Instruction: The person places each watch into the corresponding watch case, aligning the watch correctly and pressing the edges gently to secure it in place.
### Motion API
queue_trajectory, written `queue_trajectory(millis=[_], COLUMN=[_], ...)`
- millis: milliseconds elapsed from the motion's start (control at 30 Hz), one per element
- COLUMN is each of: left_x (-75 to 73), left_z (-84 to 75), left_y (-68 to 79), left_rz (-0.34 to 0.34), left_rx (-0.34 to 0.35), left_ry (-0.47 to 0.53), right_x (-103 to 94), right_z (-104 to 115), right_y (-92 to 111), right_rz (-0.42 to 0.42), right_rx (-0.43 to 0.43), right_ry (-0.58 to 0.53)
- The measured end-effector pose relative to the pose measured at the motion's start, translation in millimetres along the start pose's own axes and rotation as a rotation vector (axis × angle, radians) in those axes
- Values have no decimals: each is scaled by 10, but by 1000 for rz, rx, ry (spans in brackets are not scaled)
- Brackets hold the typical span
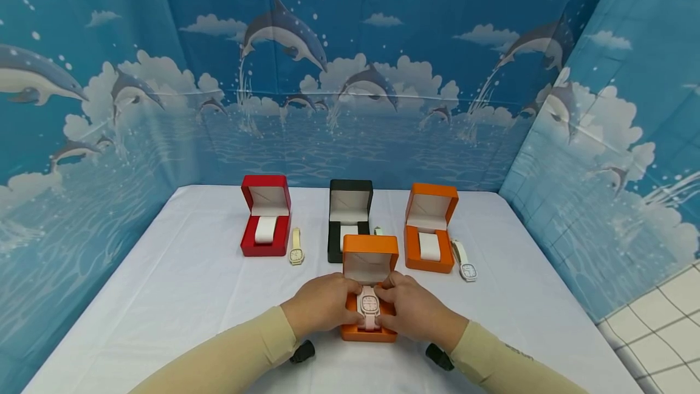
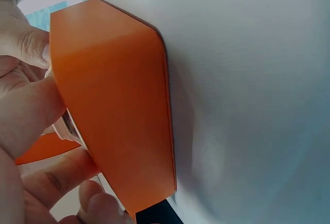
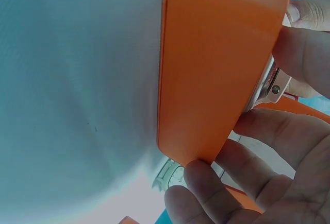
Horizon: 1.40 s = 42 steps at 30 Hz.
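Note:
Near the front of the table, an orange watch box (image 1: pixel 369 337) stands with its lid raised. A pink watch (image 1: pixel 370 303) lies in it around the cushion, dial up. From the left side my left hand (image 1: pixel 321 304) pinches the watch between thumb and fingers, and my right hand (image 1: pixel 420 307) does the same from the right. The left wrist view has the box's orange side wall (image 2: pixel 116 95) covering much of the watch. In the right wrist view the watch case (image 3: pixel 273 86) shows at the box's upper edge, with fingers (image 3: pixel 281 128) beside it.
Behind stand an open red box (image 1: pixel 247 242), a dark box (image 1: pixel 350 185) and another orange box (image 1: pixel 429 265), each with a white cushion. A gold watch (image 1: pixel 296 255) lies by the red box, a white-strapped watch (image 1: pixel 467 270) by the far orange one. Dolphin curtains (image 1: pixel 350 138) surround the table.

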<state>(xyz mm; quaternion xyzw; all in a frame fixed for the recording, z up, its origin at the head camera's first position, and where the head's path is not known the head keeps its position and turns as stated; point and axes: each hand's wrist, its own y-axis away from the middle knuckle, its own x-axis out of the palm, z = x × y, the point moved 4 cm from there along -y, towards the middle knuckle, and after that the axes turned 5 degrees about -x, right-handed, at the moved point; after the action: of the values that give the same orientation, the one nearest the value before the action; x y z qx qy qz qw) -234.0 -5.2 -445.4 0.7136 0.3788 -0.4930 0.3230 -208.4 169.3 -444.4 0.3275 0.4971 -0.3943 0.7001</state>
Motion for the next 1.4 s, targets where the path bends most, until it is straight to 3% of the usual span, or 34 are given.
queue_trajectory(millis=[167, 433, 700, 833, 967, 1033, 1100, 1167, 1267, 1400], left_x=[-6, -126, -254, -429, -636, -718, -769, -789, -774, -711], left_z=[6, -6, 18, 9, 2, 22, 60, 106, 167, 223], left_y=[-7, -66, -3, 71, 119, 121, 102, 63, -18, -145], left_rz=[13, 12, 18, -71, -262, -365, -435, -459, -423, -342], left_rx=[-1, 9, -6, 58, 170, 193, 179, 132, 43, -54], left_ry=[-2, -11, 38, 120, 301, 377, 424, 455, 494, 568], right_x=[-12, -151, -251, -421, -658, -766, -853, -912, -931, -853], right_z=[-13, -60, -51, -22, 5, -6, -39, -88, -172, -267], right_y=[2, -26, 26, 103, 190, 209, 200, 150, 33, -120], right_rz=[9, -69, -71, -184, -416, -545, -648, -690, -639, -494], right_rx=[-15, -62, -1, -53, -165, -203, -203, -171, -77, 29], right_ry=[10, 66, 18, -16, -54, -78, -107, -152, -230, -287])
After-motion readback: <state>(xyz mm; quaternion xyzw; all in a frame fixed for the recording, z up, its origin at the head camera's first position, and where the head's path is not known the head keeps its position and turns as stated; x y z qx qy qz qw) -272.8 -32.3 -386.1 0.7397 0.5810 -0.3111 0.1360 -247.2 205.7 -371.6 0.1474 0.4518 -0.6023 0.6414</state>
